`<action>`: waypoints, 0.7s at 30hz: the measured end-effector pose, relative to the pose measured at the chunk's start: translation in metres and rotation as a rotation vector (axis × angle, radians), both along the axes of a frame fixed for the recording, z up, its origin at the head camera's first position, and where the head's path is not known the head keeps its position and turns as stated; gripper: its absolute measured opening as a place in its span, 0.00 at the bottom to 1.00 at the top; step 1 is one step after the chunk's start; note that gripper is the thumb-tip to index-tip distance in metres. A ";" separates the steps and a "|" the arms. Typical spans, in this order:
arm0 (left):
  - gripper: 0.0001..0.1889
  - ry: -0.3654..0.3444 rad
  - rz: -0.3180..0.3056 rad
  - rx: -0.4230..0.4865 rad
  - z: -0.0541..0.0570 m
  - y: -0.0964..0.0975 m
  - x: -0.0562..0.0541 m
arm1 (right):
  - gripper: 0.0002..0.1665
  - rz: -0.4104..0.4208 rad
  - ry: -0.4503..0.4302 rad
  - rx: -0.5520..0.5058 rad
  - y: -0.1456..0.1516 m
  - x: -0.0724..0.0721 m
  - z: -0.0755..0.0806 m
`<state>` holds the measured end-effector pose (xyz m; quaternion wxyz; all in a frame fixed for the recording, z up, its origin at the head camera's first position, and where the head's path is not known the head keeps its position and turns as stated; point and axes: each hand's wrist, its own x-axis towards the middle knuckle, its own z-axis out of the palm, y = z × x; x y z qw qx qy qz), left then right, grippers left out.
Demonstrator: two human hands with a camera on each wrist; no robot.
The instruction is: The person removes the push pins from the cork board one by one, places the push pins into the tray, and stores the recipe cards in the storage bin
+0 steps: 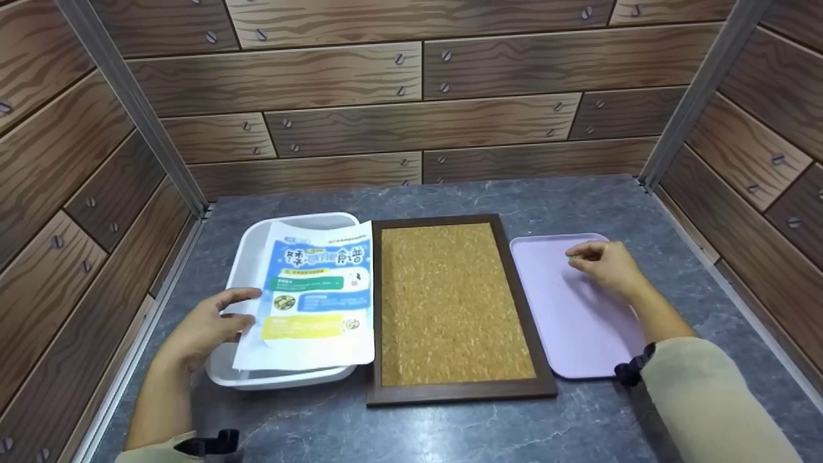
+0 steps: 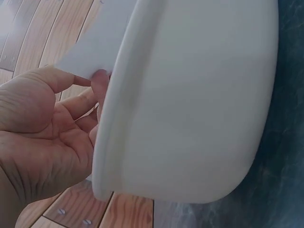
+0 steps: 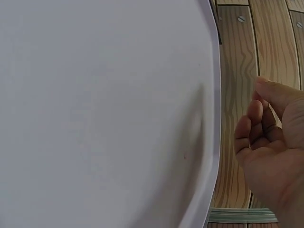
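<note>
A printed paper sheet (image 1: 315, 296), with blue, green and yellow blocks, lies over a white plastic basin (image 1: 254, 241). At the sheet's left edge my left hand (image 1: 209, 325) holds the paper between thumb and fingers; the left wrist view shows the hand (image 2: 52, 123) by the basin's rim and the paper's white corner (image 2: 95, 52). Above the lilac tray (image 1: 566, 321) my right hand (image 1: 604, 267) pinches a small green object (image 1: 571, 258) in its fingertips. Only a speck of it shows. In the right wrist view the fingers (image 3: 255, 111) are curled beyond the tray's rim (image 3: 216, 118).
Between basin and tray lies a cork board (image 1: 453, 308) in a dark brown frame (image 1: 463, 392). The paper's right edge meets the frame's left side. Wood-patterned walls (image 1: 347, 128) enclose the grey marbled table (image 1: 443, 434) at the back and both sides.
</note>
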<state>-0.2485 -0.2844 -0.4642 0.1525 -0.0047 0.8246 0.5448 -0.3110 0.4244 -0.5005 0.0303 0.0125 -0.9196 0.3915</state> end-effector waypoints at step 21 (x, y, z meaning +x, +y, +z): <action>0.33 -0.001 0.007 -0.110 0.007 -0.017 -0.013 | 0.10 0.108 -0.021 0.086 0.003 -0.002 -0.014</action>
